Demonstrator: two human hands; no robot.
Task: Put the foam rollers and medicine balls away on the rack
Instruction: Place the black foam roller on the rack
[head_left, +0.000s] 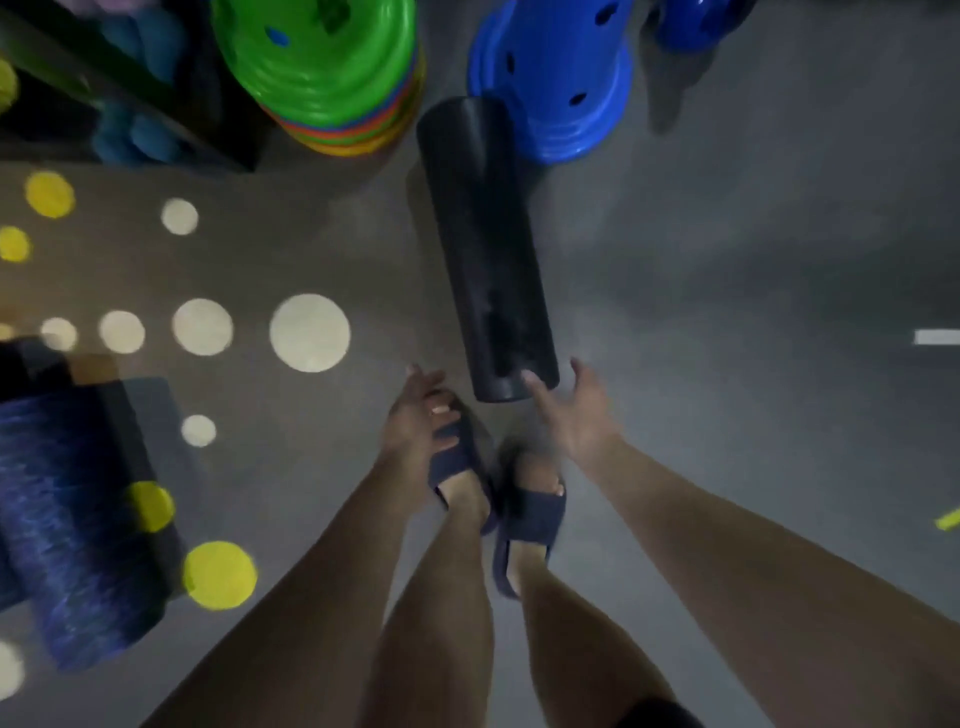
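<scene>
place: gym or exercise room | evidence: black foam roller (485, 249), stacked training cones (322, 67), floor dots (309, 332)

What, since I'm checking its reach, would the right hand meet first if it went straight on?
Probably the near end of the black foam roller: the right hand points its open fingers there, though depth is unclear.

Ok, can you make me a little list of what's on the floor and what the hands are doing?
main thing: black roller lying on the grey floor, far end near the blue cone
left hand: open, beside the roller's near end, holding nothing
right hand: open, one fingertip at the roller's near end; touching or not is unclear
nearby: green cone stack, blue roller at the left
</scene>
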